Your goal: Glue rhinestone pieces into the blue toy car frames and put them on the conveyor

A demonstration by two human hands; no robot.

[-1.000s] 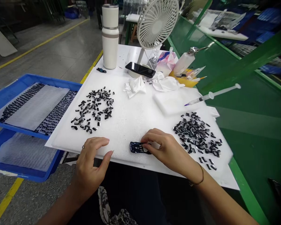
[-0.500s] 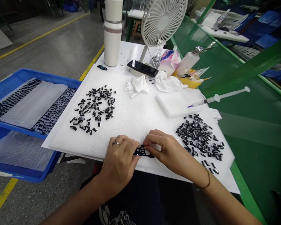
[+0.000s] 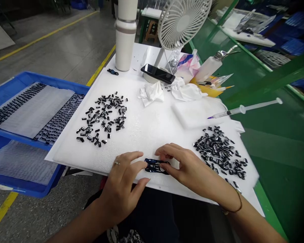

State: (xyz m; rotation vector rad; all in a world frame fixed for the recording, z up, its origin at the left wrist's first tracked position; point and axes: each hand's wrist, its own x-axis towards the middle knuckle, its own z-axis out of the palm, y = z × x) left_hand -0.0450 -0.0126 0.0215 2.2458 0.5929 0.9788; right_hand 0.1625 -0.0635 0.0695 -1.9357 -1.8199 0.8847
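Left hand (image 3: pixel 123 185): was open, apart.
Right hand (image 3: pixel 190 167): touched dark frame (image 3: pixel 150 167); grip unclear.
Blue tray (image 3: pixel 15 136): rows left of frame looked done.
Loose pieces (image 3: pixel 218 146): flanked frame, apparently unused.

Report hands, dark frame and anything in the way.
Left hand open, fingertips by the dark frame; right hand at its right end. Frame flat on foam. Nothing seen blocking it.

two hands (image 3: pixel 124 187), two trays (image 3: pixel 63 84), one fan (image 3: pixel 183 24), one phone (image 3: pixel 157 73), one syringe (image 3: pixel 234 111)
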